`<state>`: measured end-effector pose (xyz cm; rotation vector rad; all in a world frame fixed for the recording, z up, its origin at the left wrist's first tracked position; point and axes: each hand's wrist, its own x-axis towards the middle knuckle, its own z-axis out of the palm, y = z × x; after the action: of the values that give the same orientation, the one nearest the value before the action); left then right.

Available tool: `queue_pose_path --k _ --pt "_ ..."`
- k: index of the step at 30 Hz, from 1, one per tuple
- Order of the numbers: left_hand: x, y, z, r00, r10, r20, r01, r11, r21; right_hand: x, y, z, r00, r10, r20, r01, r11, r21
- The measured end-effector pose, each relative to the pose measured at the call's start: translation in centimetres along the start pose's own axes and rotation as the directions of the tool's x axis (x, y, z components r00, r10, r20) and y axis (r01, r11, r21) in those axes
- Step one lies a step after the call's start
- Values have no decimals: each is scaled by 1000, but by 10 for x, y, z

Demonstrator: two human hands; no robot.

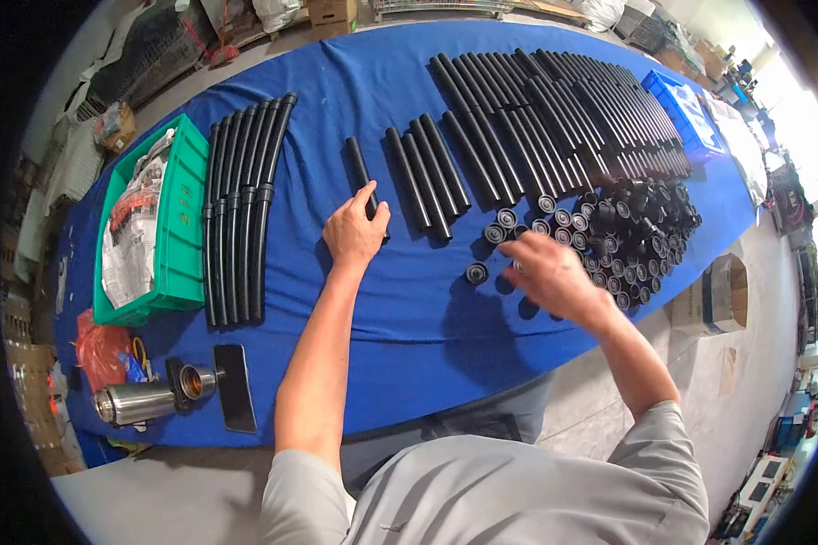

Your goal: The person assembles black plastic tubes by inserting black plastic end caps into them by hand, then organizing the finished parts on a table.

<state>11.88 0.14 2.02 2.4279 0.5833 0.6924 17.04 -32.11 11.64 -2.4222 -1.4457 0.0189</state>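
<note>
My left hand [354,234] is closed around the lower end of a short black tube [357,160] lying on the blue cloth. My right hand [553,274], smeared by motion, is over the near left side of a heap of round black caps [650,213]. Its fingertips are right by the caps at the heap's edge, and I cannot tell if one is between them. A single cap [477,272] lies just left of those fingers. Between the two hands and farther back, a few more black tubes [423,173] lie side by side.
Long rows of black tubes [554,100] cover the far right, near a blue crate [686,113]. At left, longer joined tubes [236,200] lie beside a green crate [186,218] holding newspaper. A phone [235,389], a steel flask [141,401] and a red plastic bag [100,347] sit near the front left.
</note>
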Motion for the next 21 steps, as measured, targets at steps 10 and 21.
queue_pose_path --k 10,21 --pt "-1 -9 7 1000 7 6 -7 999 43 18 -40 64 999 10 31 -14 988 153" --pt "-52 6 -45 988 120 -98 -124 992 -36 51 -66 83 997 9 -74 6 978 208"
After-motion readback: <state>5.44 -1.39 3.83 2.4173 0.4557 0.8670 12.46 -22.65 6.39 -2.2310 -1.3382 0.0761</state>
